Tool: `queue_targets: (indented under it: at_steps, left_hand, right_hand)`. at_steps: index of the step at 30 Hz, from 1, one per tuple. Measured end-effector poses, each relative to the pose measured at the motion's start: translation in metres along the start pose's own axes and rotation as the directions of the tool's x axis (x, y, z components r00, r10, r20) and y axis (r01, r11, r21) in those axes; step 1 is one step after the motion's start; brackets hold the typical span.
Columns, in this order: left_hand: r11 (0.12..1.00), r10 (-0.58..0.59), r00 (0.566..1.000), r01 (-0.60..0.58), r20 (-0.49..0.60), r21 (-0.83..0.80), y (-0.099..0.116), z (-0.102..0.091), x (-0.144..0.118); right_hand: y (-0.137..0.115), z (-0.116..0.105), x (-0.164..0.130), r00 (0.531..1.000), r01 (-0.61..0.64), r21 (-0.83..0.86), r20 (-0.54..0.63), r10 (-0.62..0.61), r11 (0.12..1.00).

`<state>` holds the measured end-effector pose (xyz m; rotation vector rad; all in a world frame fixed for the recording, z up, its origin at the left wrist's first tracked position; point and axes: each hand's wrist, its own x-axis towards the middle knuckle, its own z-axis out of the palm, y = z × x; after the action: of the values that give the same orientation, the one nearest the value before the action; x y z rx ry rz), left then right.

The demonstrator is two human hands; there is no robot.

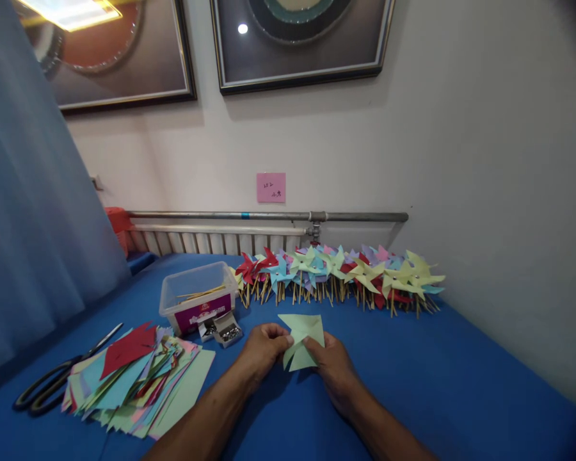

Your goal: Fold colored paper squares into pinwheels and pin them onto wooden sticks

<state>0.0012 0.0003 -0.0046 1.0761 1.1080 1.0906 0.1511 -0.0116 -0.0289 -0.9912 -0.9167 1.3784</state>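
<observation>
Both of my hands hold a pale green paper piece (301, 339) just above the blue table (436, 378). My left hand (262, 349) pinches its left side, fingers curled. My right hand (331, 362) grips its lower right side. The paper has folded, pointed corners, like a part-made pinwheel. A stack of cut coloured paper squares (134, 378) lies to the left of my left forearm, with a red sheet on top.
A long row of finished paper pinwheels on wooden sticks (340, 275) lies along the wall. A clear plastic box with sticks (196, 296) and small open boxes of pins (223, 330) stand ahead left. Black scissors (57, 378) lie far left beside a blue curtain (33, 211).
</observation>
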Motion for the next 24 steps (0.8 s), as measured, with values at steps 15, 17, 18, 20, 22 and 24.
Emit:
queue_targets:
  at_steps: [15, 17, 18, 20, 22, 24]
  left_hand:
    - [0.996, 0.025, 0.999, -0.021, -0.045, 0.086, -0.008, -0.005, 0.009]
    - [0.995, 0.035, 0.998, -0.03, -0.044, 0.1, -0.01, -0.006, 0.011]
    - [0.994, 0.041, 0.998, -0.036, -0.044, 0.103, -0.011, -0.006, 0.011]
    - [0.994, 0.043, 0.998, -0.038, -0.049, 0.104, -0.012, -0.006, 0.012]
    - [0.995, 0.031, 0.998, -0.026, -0.059, 0.095, -0.011, -0.006, 0.011]
    - [0.998, 0.014, 0.998, -0.01, -0.062, 0.065, -0.01, -0.004, 0.009]
  right_hand:
    - [-0.002, -0.003, 0.002, 0.999, 0.006, -0.069, 0.04, -0.004, 0.998]
    - [0.0, -0.004, 0.004, 1.0, 0.013, -0.095, 0.029, -0.011, 0.995]
    - [0.0, -0.005, 0.004, 1.0, 0.016, -0.1, 0.027, -0.014, 0.995]
    - [0.0, -0.004, 0.004, 1.0, 0.024, -0.102, 0.022, -0.022, 0.994]
    - [-0.001, -0.003, 0.003, 0.999, 0.031, -0.107, 0.024, -0.028, 0.994]
    - [-0.002, -0.001, 0.001, 0.999, 0.035, -0.111, 0.039, -0.031, 0.993]
